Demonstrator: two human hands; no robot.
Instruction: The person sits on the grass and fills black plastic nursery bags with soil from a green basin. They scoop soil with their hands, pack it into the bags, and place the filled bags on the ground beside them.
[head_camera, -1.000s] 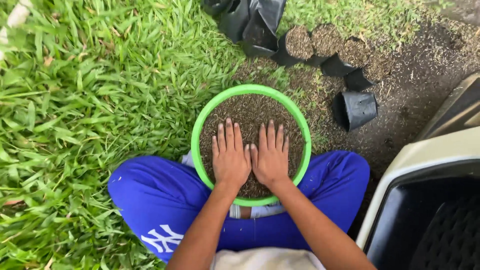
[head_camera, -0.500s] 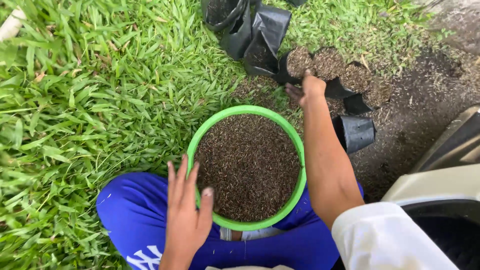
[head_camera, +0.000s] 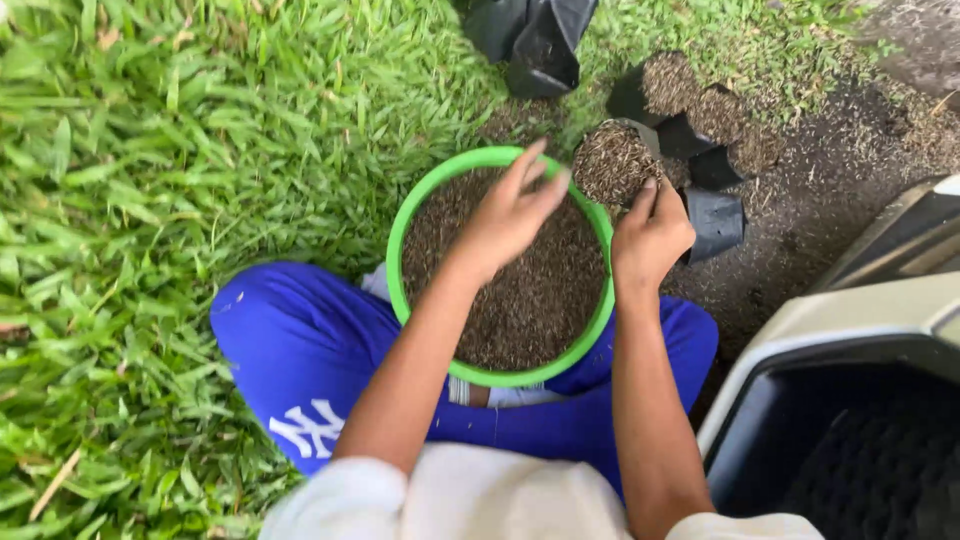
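Sitting cross-legged on grass (head_camera: 150, 150), blue trousers (head_camera: 300, 350) framing a round green basin (head_camera: 398, 262) filled with dark soil (head_camera: 520, 300) and resting in the lap.

Hovering over the basin's far half: left hand (head_camera: 510, 215), fingers (head_camera: 527, 168) stretched out loosely side by side, pinching nothing, fingertips reaching past the far rim toward a small black bag (head_camera: 612, 162) packed with soil.

Gripping that bag at its near edge: right hand (head_camera: 652, 235), fingers curled, thumb pressing the rim; whether the wall is fully pinched cannot be told. Bag standing upright, just beyond the basin's upper-right rim, touching or nearly touching it, directly between the 2 hands' fingertips.

Crowding behind it: 3 more filled bags (head_camera: 705, 105) in a tight cluster, touching one another, and 1 empty bag (head_camera: 715, 222) lying on its side just right of the right hand. Lying farther back at the top edge: a heap of flat black bags (head_camera: 535, 40).

Closing off the right side: bare dirt (head_camera: 830, 190), then a pale vehicle body (head_camera: 850, 330) with a dark mat inside. Leaving open room only leftward, across grass, well apart from any bag.
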